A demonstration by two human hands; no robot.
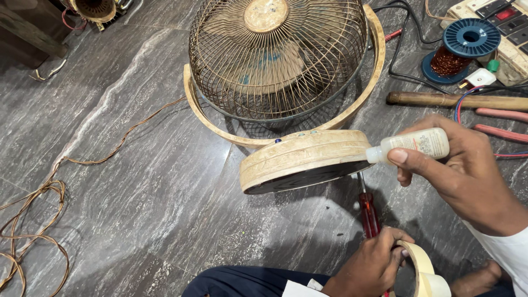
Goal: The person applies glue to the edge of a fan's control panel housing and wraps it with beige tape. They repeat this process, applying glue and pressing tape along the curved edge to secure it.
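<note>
Grey marble-patterned floor (126,165) across the whole frame. Upper centre: old cream table fan (278,58) lying tilted, wire cage facing up, yellowed U-shaped yoke (220,124) curving round the cage. Round fan base (302,159) at centre, tipped on edge, dark underside turned down and toward the lower right.

Far left, from lower left up toward the fan: tangle of thin copper-coloured wire (33,220). Upper right corner: switch board (506,27) with black cables, and just left of it a blue spool of copper winding wire (465,47). Below the spool: wooden handle (456,100) lying level, with red-sleeved tool handles (503,124) beneath. Upper left corner: part of a copper-wound motor piece (96,8), mostly cut off.

Right of centre: right hand (467,170), fingers clenched round a small white squeeze bottle (415,144) held sideways, thumb pressed on the bottle's side, nozzle touching the right rim of the fan base. White cuff at the wrist.

Lower centre-right: left hand (374,264), curled over a roll of cream masking tape (421,269), fingers through the roll's hole, gripping it. Just above that hand, on the floor under the base's edge: red-handled screwdriver (368,212), shaft pointing up toward the base. Dark blue trouser knee along the bottom edge.
</note>
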